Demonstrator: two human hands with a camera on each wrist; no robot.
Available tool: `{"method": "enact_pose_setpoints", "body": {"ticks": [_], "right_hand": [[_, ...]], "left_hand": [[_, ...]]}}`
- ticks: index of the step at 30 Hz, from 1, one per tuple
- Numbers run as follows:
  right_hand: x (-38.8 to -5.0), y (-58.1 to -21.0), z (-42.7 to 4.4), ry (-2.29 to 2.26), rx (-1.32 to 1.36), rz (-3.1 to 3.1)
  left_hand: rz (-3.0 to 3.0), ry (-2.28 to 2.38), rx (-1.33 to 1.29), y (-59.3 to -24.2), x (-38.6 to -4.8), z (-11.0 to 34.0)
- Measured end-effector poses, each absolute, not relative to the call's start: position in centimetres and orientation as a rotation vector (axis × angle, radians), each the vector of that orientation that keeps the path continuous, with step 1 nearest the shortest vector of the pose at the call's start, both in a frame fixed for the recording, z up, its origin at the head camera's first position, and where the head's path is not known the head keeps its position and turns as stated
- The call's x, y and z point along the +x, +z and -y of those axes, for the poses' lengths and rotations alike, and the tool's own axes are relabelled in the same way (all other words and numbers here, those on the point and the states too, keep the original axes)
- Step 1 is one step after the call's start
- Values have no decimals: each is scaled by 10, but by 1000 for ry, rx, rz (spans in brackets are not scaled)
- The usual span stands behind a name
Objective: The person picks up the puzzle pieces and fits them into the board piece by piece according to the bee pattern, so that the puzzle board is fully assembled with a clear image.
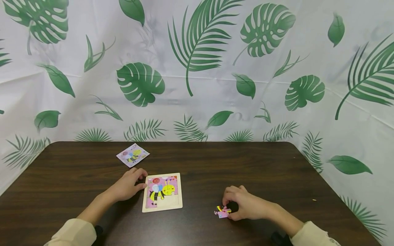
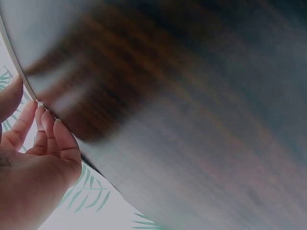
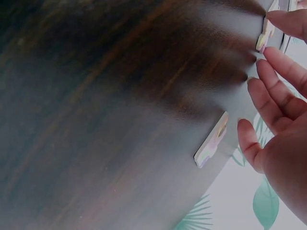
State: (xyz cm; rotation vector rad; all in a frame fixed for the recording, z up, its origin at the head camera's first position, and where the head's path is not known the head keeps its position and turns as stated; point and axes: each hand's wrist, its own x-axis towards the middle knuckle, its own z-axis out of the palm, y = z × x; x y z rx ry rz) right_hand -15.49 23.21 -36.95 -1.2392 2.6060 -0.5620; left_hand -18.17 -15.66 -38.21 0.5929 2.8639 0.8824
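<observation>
A square wooden puzzle board (image 1: 163,207) with a bee picture lies on the dark table. Several bee pieces fill it, and bare wood shows at its lower right. My left hand (image 1: 129,183) rests at the board's left edge, thumb and index finger touching its side; the left wrist view shows that hand (image 2: 43,163) with its fingers loosely bent. To the right of the board, my right hand (image 1: 246,203) pinches a pink and yellow puzzle piece (image 1: 222,214) between thumb and index finger, at table level. Another puzzle piece (image 3: 211,141) lies on the table below that hand (image 3: 283,110).
A bee picture card (image 1: 133,155) lies farther back, behind my left hand. The brown table (image 1: 246,160) ends at a white curtain (image 1: 215,109) printed with green leaves. A tiny light scrap (image 1: 314,200) lies at the far right.
</observation>
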Motion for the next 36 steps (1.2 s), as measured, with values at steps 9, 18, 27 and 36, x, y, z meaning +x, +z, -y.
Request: {"method": "enact_pose_setpoints", "body": {"ticks": [9, 18, 27, 36], "right_hand": [[-155, -371, -231, -562, -1318, -2627], [-158, -369, -229, -563, -1328, -2623], [-164, -365, -218, -582, -1303, -2603], [-173, -364, -192, -604, -1308, -2609]], "left_hand": [[-2852, 879, 578, -381, -182, 157], [-2856, 871, 575, -382, -182, 157], [-2858, 865, 573, -381, -183, 157], [-2853, 867, 568, -382, -183, 157]]}}
